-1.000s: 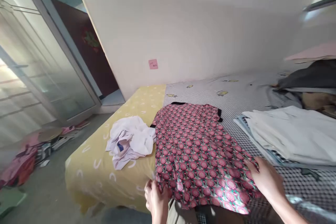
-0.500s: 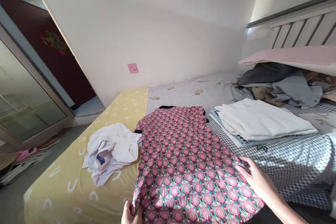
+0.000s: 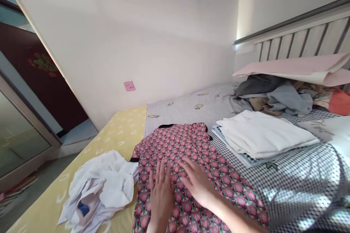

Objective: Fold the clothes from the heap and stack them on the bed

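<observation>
Patterned garment: a pink floral top [image 3: 177, 142] with black trim lies spread on the bed, directly beneath both hands, reaching beyond the fingertips towards the wall and out to either side.
Left hand: open [image 3: 162, 193], palm down on the fabric, fingers pointing at the neckline.
Right hand: open [image 3: 199, 182], fingers spread over the garment's middle, just beside the left.
Left of garment: crumpled white clothing [image 3: 117, 185].
Right of garment: folded white stack [image 3: 265, 133].
</observation>
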{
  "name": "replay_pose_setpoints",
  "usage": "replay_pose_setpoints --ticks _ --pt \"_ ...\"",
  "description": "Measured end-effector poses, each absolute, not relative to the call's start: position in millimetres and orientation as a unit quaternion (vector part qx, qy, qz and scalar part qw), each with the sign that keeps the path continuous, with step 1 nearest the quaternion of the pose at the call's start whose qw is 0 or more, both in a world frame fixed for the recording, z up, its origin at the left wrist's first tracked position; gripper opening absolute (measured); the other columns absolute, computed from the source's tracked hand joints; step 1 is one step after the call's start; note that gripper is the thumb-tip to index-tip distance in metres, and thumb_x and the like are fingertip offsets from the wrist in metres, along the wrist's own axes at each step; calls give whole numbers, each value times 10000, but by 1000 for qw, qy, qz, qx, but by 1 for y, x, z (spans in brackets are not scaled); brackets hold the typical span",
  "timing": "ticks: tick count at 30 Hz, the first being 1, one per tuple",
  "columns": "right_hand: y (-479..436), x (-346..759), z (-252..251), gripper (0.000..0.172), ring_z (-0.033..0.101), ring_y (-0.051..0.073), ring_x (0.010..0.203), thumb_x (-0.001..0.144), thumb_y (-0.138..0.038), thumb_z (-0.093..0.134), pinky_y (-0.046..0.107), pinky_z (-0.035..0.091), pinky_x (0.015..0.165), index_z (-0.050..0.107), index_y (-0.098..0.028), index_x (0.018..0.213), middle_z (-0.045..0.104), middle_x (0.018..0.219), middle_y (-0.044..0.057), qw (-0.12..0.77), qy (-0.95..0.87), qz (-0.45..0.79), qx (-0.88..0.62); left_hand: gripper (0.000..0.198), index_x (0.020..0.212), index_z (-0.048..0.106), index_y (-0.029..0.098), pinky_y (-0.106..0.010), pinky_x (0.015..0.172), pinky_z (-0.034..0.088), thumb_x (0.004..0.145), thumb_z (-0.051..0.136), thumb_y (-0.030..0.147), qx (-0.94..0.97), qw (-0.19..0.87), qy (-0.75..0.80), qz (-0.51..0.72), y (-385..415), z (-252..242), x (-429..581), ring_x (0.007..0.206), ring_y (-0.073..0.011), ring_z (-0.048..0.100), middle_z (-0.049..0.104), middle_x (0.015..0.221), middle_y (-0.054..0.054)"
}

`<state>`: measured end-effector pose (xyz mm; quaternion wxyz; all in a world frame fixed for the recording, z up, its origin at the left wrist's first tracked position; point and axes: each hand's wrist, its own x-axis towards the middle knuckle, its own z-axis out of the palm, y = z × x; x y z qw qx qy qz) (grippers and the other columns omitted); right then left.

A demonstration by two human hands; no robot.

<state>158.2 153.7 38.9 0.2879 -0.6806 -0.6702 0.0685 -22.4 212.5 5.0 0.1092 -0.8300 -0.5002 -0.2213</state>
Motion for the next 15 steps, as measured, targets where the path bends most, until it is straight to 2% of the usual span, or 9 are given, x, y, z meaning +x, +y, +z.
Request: replay_pose_setpoints --ticks 3,5,7,10,15 --pt "194 161 23 576 322 281 1561 1054 -439 354 547 255 1264 422 -273 1602 371 1692 66 251 -679 115 -680 531 1448 603 285 -629 1224 339 966 384 245 -801 124 -561 -169 239 -27 -22 1473 -306 480 540 1574 -94" --pt "213 190 8 600 255 306 1585 1064 -496 299 624 134 1273 397 -280 1615 358 1697 60 207 -683 111 -691 530 1472 574 305 -623 1228 335 968 410 307 -786 135 -578 -172 248 -48 -30 1481 -307 469 515 1589 -79" --pt "230 229 -3 619 200 315 1599 1060 -532 271 634 64 1272 387 -293 1619 336 1706 48 161 -666 96 -722 530 1474 569 327 -611 1238 323 964 425 335 -779 137 -581 -190 252 -62 -35 1479 -305 472 504 1596 -65" --pt "255 279 -9 627 178 283 1606 1060 -523 221 609 83 1270 329 -310 1640 275 1731 39 108 -603 92 -785 529 1453 594 354 -623 1244 307 948 440 385 -759 105 -600 -228 256 -71 -36 1472 -332 478 520 1589 -60" --pt "295 303 -6 665 167 277 1608 1055 -519 171 661 72 1248 267 -263 1661 202 1747 54 80 -549 99 -826 560 1403 546 593 -641 1221 320 856 520 476 -741 51 -618 -258 261 -79 -36 1491 -333 437 617 1502 60"
